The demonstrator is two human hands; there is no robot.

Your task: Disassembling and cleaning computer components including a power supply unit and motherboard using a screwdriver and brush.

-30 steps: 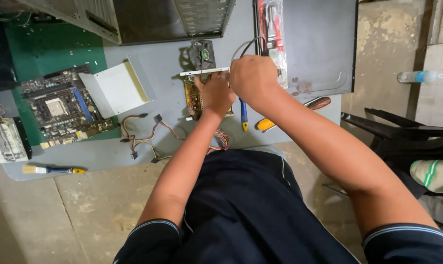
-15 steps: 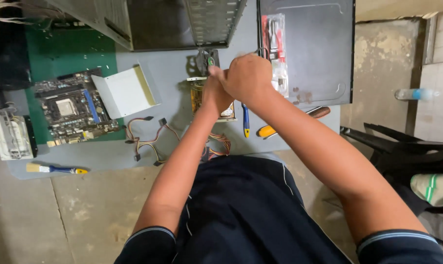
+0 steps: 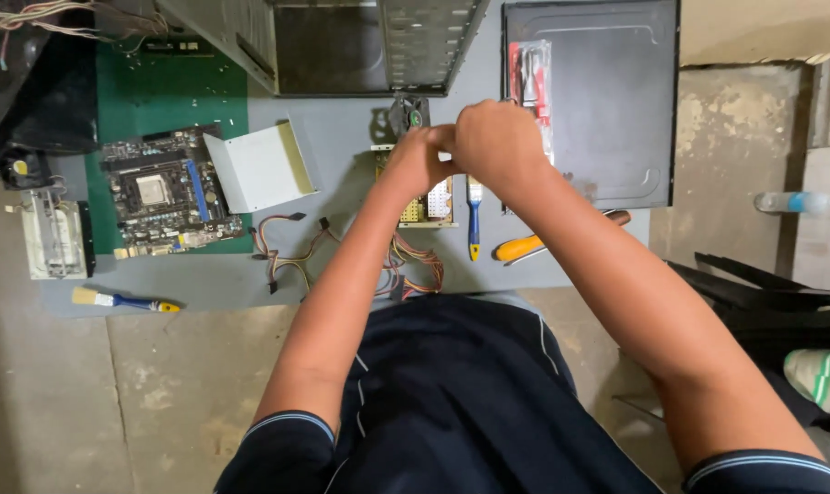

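Teardown well along: motherboard (image 3: 163,197) lies out left of the emptied computer case (image 3: 342,41); below the case both hands, left hand (image 3: 415,160) and right hand (image 3: 497,146), pinch together over the opened power-supply board (image 3: 429,203), grip object hidden.

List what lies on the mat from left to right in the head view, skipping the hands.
Paintbrush → motherboard → white metal bracket → loose cable bundle → blue-handled screwdriver → orange-handled screwdriver → black side panel.

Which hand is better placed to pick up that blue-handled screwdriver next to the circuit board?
Probably the right hand: the screwdriver lies just below it, on its side of the circuit board. The left hand sits over the board's far side.
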